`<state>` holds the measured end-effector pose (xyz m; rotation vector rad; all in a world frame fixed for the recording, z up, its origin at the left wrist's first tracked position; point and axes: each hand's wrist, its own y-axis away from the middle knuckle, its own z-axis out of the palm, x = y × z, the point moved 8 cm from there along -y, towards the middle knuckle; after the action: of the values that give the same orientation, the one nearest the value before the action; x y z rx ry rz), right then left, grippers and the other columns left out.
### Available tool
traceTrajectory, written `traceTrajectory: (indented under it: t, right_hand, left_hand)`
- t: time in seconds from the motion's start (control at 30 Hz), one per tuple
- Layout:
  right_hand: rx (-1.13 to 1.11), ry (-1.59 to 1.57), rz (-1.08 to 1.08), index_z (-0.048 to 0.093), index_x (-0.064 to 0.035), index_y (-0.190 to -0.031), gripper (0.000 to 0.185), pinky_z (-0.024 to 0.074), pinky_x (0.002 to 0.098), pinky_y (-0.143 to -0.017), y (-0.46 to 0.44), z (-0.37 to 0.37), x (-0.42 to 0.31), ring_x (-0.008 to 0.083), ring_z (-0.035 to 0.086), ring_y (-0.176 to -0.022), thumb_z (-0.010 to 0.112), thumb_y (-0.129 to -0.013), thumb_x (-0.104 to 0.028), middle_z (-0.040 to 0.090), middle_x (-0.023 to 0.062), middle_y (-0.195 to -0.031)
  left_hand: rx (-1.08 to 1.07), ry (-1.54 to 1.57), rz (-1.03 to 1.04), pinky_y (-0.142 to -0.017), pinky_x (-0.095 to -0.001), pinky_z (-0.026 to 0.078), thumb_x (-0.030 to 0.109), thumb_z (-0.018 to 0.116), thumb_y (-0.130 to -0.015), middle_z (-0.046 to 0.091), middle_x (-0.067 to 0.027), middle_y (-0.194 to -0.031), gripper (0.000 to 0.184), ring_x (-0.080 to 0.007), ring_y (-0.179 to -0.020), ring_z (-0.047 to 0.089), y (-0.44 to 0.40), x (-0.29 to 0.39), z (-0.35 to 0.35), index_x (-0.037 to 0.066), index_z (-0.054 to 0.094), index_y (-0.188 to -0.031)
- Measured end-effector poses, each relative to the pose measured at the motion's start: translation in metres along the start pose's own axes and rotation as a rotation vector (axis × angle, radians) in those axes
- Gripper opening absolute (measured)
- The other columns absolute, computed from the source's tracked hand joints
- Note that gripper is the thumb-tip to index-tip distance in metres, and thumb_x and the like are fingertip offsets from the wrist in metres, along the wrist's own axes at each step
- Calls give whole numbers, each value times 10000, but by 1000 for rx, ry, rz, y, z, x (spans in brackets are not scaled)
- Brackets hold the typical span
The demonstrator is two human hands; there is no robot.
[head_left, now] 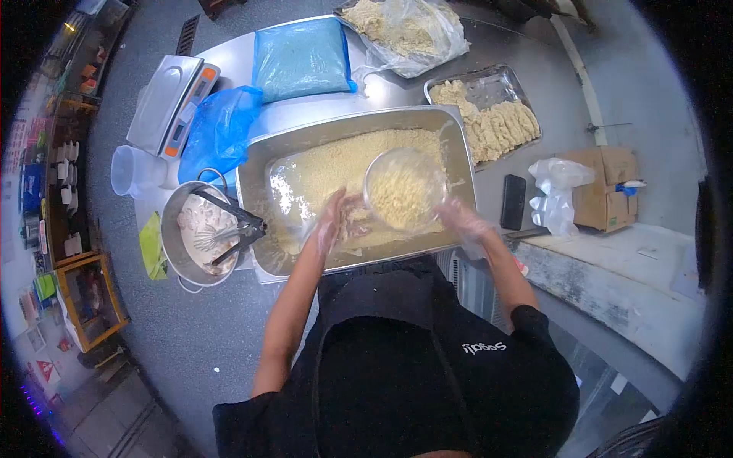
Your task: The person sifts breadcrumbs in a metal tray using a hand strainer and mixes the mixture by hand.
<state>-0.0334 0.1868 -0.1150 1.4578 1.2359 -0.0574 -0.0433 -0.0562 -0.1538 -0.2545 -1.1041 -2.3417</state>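
A deep steel tray [252, 172] holds a layer of pale yellow crumbs [328, 164]. Over the crumbs, tilted towards me, is a round see-through container [385, 164], a bowl or a sieve, with more crumbs inside. My right hand [462, 220], in a clear plastic glove, grips its right rim; some fingertips are hidden. My left hand [334, 220], also gloved, is low over the crumbs at the container's left side, fingers apart. I cannot tell whether it touches the container.
Left of the tray stands a steel pot [174, 244] with pale pieces and a whisk-like tool [217, 233]. Around the back are a scale [172, 107], a blue bag [301, 61], a crumb-filled bag [412, 34] and a smaller tray [534, 114]. A phone [514, 202] and a cardboard box [615, 191] are right.
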Motion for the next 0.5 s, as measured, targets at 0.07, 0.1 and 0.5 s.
traceTrajectory:
  t: [0.07, 0.1, 0.5]
  right_hand:
    - [-65, -6, 39, 553, -41, -890, 402, 393, 348, -550, -5, -10, -4, 134, 465, -656, 448, -862, -428, 510, 36, -729]
    - [-55, 81, -68, 568, -29, -865, 400, 399, 344, -549, -1, -6, -18, 146, 469, -634, 437, -866, -407, 510, 45, -701]
    - [-135, -2, 3, 580, -33, -892, 377, 378, 333, -576, -1, 11, -15, 122, 438, -686, 462, -861, -389, 483, -10, -718]
  left_hand:
    - [42, -32, -20, -847, -435, 444, 566, 412, -800, 399, -166, -1239, 759, -321, -1013, 510, -4, -2, -4, -39, 317, -1246]
    - [64, -49, -33, -854, -439, 439, 566, 412, -800, 388, -165, -1249, 765, -323, -1026, 504, -5, -3, -5, -39, 302, -1255]
    - [11, -80, -22, -894, -426, 411, 542, 386, -818, 334, -183, -1301, 753, -331, -1105, 451, -16, -7, -20, -10, 231, -1307]
